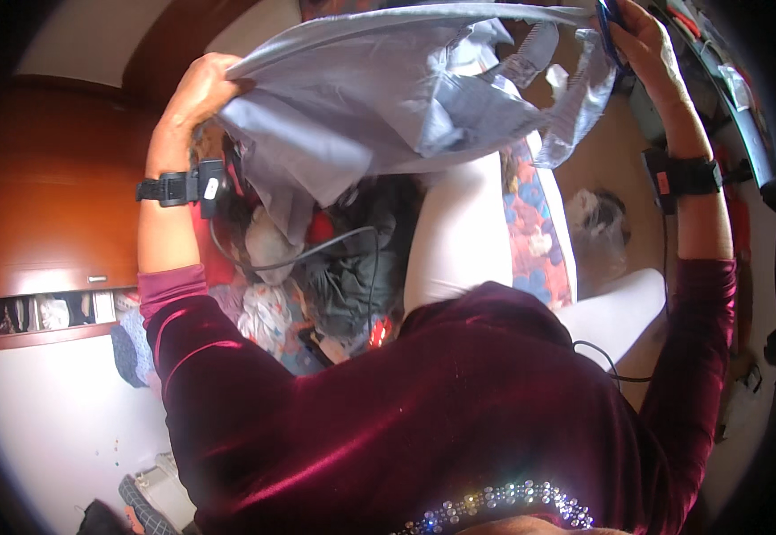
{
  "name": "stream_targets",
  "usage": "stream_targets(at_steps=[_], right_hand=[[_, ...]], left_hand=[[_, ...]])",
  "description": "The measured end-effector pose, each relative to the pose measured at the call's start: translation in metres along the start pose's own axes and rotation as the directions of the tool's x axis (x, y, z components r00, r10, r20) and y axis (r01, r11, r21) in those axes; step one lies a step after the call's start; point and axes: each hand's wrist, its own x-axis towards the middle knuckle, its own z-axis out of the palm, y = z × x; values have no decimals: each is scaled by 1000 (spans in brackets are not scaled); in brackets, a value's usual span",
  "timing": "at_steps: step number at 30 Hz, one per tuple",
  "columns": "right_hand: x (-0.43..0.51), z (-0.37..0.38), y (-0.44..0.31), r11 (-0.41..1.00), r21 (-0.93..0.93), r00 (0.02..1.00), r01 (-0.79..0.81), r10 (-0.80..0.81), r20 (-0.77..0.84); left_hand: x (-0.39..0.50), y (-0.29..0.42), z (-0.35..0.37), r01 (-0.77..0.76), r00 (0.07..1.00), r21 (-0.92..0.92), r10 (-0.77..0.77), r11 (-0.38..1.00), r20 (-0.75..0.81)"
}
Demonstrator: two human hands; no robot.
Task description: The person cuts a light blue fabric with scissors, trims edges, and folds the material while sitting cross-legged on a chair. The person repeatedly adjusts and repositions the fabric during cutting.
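A thin grey-blue fabric (374,87) is stretched between my hands in front of me, its upper edge pulled fairly taut. My left hand (204,90) pinches its left corner. Up at the top right, my right hand (652,57) grips a dark blue looped tool (610,33), which looks like scissors, beside the fabric's other end. Whether those fingers also pinch the cloth is hard to tell. Narrow strips (578,107) with stitched edges hang loose from the right part of the fabric. Lower folds droop over my white-clad leg (461,227) and are partly blurred.
Piled clothes (354,281) lie left of my leg on a flower-patterned bed or seat (535,221). A cable (294,257) runs from my left wrist device (210,187). A wooden cabinet (53,200) with an open drawer (47,317) stands left. A clear plastic bag (595,227) is on the floor.
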Motion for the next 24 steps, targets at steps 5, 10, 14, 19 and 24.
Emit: stream_targets(at_steps=[5, 10, 14, 19, 24], right_hand=[[38, -32, -53, 984, -180, 981, 7, -42, -190], [101, -93, -44, 858, -483, 912, 175, -327, -249], [152, -123, -11, 861, -382, 880, 335, -431, -200], [157, -123, 18, 924, -335, 941, 184, -264, -213], [154, -74, 13, 916, -387, 949, 103, -207, -236]], left_hand=[[-6, -50, -77, 172, 976, 76, -160, 982, -145], [-20, -74, -126, 225, 901, -124, -255, 966, -350], [-35, -98, -139, 66, 888, -574, -311, 816, -340], [-53, -135, -123, 51, 917, -532, -250, 845, -310], [-44, -149, -98, 483, 603, -138, -443, 864, -663]])
